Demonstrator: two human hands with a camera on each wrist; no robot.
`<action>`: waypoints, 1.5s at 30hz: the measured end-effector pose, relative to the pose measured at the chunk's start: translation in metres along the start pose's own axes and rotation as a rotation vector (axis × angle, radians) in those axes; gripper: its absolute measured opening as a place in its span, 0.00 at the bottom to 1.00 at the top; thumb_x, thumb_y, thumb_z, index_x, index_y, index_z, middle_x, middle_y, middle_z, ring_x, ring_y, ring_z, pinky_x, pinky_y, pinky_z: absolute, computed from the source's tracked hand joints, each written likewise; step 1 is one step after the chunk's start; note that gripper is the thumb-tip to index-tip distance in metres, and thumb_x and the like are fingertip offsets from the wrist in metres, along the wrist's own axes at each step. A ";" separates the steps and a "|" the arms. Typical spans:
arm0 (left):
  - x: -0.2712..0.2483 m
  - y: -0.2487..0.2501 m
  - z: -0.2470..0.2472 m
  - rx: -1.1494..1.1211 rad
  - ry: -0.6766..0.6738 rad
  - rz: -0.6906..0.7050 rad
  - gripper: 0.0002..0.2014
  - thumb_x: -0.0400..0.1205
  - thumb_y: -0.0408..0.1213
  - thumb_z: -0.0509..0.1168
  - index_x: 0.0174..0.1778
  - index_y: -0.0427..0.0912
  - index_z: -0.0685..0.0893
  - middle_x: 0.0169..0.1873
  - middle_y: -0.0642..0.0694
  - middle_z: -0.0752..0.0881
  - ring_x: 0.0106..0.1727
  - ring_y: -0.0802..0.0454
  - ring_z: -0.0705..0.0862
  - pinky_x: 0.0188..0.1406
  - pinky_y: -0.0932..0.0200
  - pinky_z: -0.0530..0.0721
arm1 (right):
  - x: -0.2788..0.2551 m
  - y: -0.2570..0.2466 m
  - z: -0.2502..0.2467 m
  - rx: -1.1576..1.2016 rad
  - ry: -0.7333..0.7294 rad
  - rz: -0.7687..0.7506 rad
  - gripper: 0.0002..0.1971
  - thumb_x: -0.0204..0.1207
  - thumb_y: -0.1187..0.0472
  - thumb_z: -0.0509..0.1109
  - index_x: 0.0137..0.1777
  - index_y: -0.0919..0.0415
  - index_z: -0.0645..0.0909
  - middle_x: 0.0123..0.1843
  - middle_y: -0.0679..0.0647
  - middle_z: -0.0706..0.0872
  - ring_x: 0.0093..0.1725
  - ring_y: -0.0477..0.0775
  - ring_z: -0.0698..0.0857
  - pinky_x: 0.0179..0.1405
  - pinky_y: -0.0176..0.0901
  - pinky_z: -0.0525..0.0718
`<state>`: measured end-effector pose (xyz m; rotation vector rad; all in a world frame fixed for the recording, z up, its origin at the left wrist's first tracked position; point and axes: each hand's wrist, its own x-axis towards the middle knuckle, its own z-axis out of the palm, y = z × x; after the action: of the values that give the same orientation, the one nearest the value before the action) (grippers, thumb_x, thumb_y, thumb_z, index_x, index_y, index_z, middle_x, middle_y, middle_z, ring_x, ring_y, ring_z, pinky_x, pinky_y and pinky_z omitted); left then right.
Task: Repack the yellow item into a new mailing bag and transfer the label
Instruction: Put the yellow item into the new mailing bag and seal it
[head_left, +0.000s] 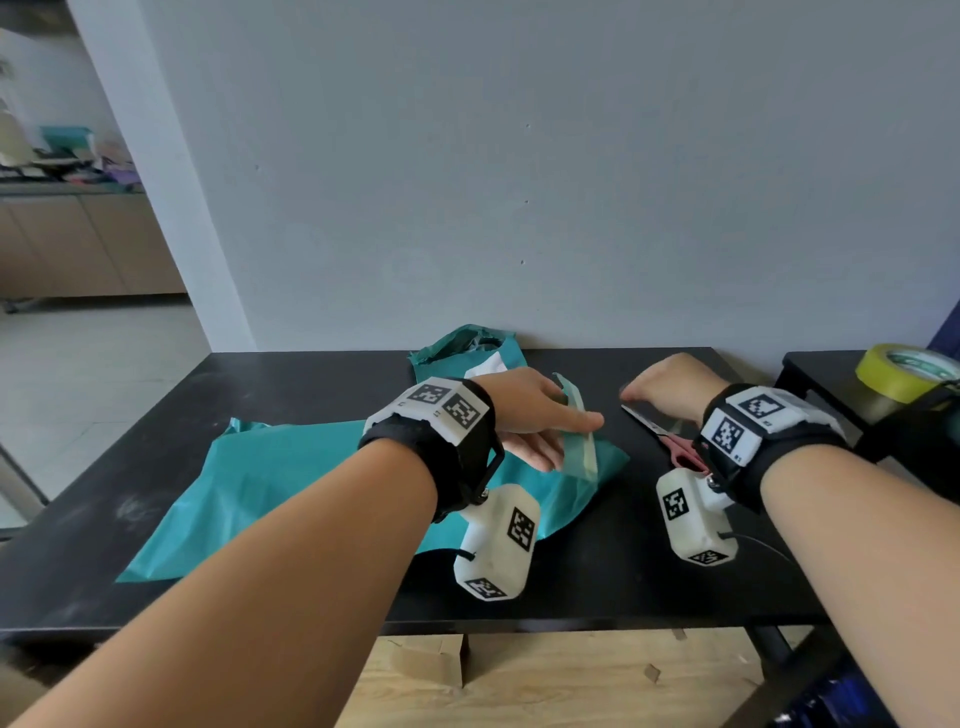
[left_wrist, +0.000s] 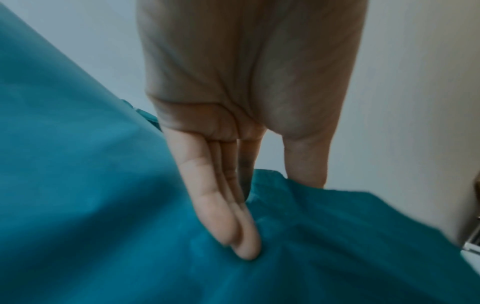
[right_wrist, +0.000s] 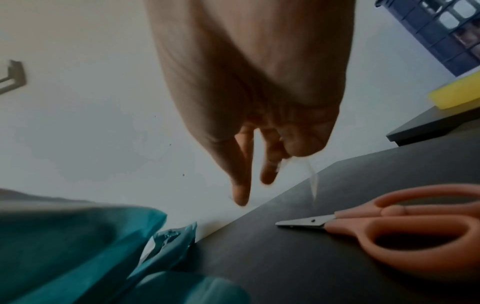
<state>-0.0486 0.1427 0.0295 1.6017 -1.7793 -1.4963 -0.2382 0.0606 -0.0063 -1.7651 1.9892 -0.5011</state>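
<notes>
The straight fingers (left_wrist: 235, 222) of the left hand (head_left: 524, 415) press flat on the smooth teal plastic mailing bag (head_left: 270, 483), its thumb under the raised translucent flap (head_left: 579, 431) at the bag's mouth. The right hand (head_left: 670, 384) hovers just above the black counter (head_left: 597, 561), two fingers (right_wrist: 240, 174) hanging down, the others curled round a thin clear strip (right_wrist: 313, 181). Pink-handled scissors (right_wrist: 405, 232) lie shut beside it. A torn teal bag (head_left: 467, 348) with a white label (head_left: 485, 366) sits against the wall. The yellow item (right_wrist: 453, 94) rests on a side table (right_wrist: 431, 123).
</notes>
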 end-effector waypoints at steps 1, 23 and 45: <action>0.000 -0.001 0.001 0.003 -0.009 -0.002 0.10 0.79 0.44 0.71 0.39 0.46 0.78 0.53 0.31 0.89 0.45 0.44 0.89 0.57 0.49 0.88 | -0.003 0.001 -0.001 -0.001 0.026 -0.012 0.07 0.73 0.62 0.74 0.48 0.61 0.90 0.53 0.55 0.90 0.54 0.57 0.87 0.55 0.46 0.84; 0.029 0.013 0.009 0.029 0.235 0.114 0.05 0.82 0.29 0.64 0.49 0.34 0.85 0.36 0.39 0.87 0.32 0.50 0.86 0.33 0.63 0.88 | -0.020 0.027 -0.008 0.447 0.085 0.049 0.16 0.78 0.75 0.52 0.39 0.63 0.80 0.45 0.66 0.88 0.45 0.66 0.91 0.52 0.60 0.89; 0.132 0.051 0.031 0.389 0.423 0.036 0.14 0.71 0.45 0.76 0.43 0.38 0.91 0.37 0.44 0.93 0.43 0.48 0.92 0.50 0.51 0.90 | 0.014 0.040 -0.041 0.878 0.201 0.063 0.11 0.72 0.79 0.65 0.37 0.65 0.83 0.43 0.62 0.86 0.43 0.59 0.88 0.36 0.42 0.91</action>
<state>-0.1424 0.0342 0.0077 1.8770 -1.9002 -0.7413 -0.2953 0.0510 0.0057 -1.1185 1.5416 -1.3208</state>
